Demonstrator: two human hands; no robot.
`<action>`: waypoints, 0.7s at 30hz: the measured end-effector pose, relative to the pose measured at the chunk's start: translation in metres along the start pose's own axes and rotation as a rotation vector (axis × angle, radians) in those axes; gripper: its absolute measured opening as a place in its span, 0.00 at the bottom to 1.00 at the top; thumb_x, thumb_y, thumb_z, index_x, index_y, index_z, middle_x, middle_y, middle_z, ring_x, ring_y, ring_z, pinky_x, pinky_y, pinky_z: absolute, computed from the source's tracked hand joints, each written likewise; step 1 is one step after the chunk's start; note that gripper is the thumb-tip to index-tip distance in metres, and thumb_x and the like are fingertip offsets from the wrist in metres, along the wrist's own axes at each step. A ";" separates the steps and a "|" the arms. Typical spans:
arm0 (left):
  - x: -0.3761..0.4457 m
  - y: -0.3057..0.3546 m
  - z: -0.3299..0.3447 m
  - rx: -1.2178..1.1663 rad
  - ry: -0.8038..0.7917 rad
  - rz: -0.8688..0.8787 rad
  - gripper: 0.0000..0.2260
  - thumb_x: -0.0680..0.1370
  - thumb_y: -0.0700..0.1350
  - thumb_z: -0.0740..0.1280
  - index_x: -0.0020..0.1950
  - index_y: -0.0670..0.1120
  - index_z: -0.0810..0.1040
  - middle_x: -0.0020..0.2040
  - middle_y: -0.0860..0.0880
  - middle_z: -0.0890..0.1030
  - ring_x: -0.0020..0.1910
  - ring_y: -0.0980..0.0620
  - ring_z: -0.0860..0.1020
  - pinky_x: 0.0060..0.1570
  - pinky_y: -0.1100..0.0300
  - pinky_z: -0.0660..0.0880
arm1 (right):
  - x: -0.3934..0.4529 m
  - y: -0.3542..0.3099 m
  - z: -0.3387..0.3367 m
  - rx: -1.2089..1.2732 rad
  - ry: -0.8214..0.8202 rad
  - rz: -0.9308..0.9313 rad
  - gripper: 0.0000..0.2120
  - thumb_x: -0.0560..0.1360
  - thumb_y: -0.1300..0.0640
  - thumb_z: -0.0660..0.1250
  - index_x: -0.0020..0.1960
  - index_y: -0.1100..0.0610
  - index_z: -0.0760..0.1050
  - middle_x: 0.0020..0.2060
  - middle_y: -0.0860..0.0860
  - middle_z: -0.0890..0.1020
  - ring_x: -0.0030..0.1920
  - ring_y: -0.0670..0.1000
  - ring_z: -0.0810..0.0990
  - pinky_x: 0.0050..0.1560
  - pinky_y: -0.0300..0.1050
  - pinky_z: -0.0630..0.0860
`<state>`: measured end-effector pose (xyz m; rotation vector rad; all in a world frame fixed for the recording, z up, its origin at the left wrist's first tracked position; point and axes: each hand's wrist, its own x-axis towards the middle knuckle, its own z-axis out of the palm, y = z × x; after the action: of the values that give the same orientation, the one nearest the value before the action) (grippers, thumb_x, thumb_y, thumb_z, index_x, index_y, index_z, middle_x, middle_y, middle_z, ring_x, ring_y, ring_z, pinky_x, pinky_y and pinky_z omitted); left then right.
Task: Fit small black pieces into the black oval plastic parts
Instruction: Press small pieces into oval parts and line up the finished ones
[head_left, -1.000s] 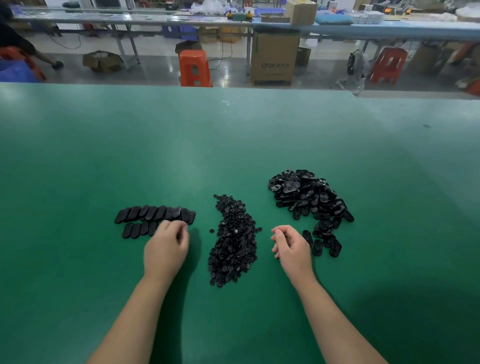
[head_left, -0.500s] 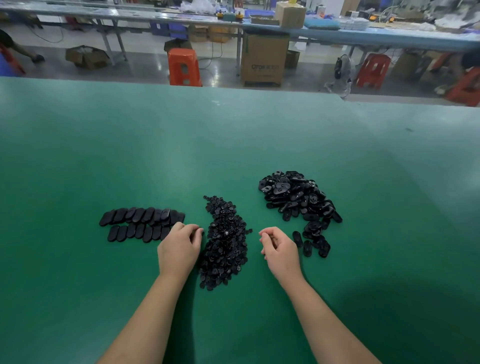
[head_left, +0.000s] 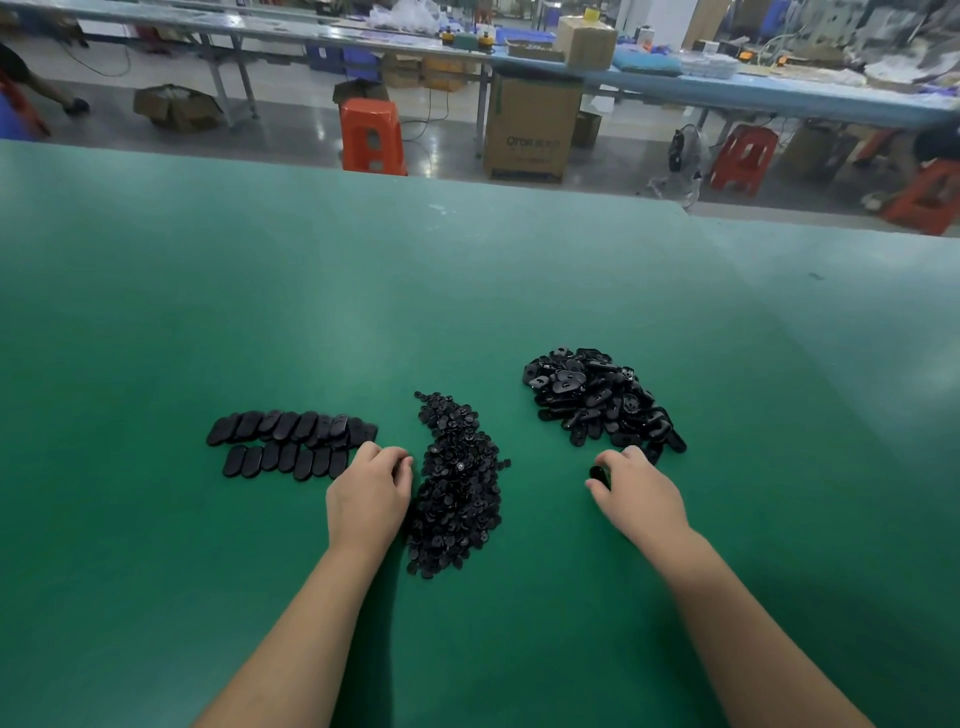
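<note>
Green counter (head_left: 311, 291) w/ three groups of black parts. Centre: long heap of small black pieces (head_left: 457, 488). Right & farther back: loose pile of black oval plastic parts (head_left: 597, 400). Left: two neat rows of oval parts (head_left: 291, 441) laid side by side, overlapping a bit.

Left hand (head_left: 370, 499) is palm down btwn the rows & the small-piece heap, fingers curled, tips right at the heap's left edge; prob pinching a small piece but fingertips hide it, so can't tell. Right hand (head_left: 636, 491) is at the near edge of the oval pile, fingers curled round one oval part (head_left: 598, 474), dark end showing just past thumb & forefinger. Both forearms bare, reaching in from the near side.

Bkgd: orange stool (head_left: 371, 136), cardboard box (head_left: 532, 127) on the floor, long blue bench (head_left: 727, 91) w/ clutter.
</note>
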<state>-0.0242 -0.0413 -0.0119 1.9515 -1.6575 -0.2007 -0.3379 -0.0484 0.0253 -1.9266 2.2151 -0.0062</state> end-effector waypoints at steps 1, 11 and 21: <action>0.000 -0.001 0.000 0.001 -0.005 0.005 0.06 0.80 0.49 0.67 0.49 0.52 0.84 0.41 0.56 0.75 0.30 0.55 0.74 0.25 0.64 0.66 | 0.001 0.002 -0.001 -0.033 -0.014 -0.006 0.17 0.82 0.44 0.62 0.67 0.51 0.73 0.61 0.50 0.73 0.48 0.54 0.81 0.41 0.44 0.74; 0.000 -0.001 0.001 0.011 -0.015 0.010 0.05 0.80 0.48 0.68 0.48 0.51 0.83 0.42 0.56 0.75 0.30 0.55 0.74 0.26 0.63 0.65 | 0.007 -0.009 -0.006 -0.058 -0.041 -0.088 0.16 0.82 0.48 0.63 0.68 0.50 0.75 0.60 0.49 0.76 0.55 0.53 0.81 0.51 0.46 0.77; 0.000 0.000 0.002 0.018 -0.012 0.038 0.04 0.80 0.48 0.68 0.47 0.50 0.81 0.42 0.56 0.75 0.30 0.56 0.74 0.25 0.62 0.66 | 0.004 -0.009 -0.014 0.113 -0.044 -0.059 0.05 0.79 0.49 0.69 0.49 0.48 0.76 0.46 0.46 0.75 0.42 0.49 0.78 0.41 0.44 0.74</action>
<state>-0.0248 -0.0420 -0.0139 1.9333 -1.7086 -0.1842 -0.3316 -0.0555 0.0395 -1.9116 2.0829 -0.0948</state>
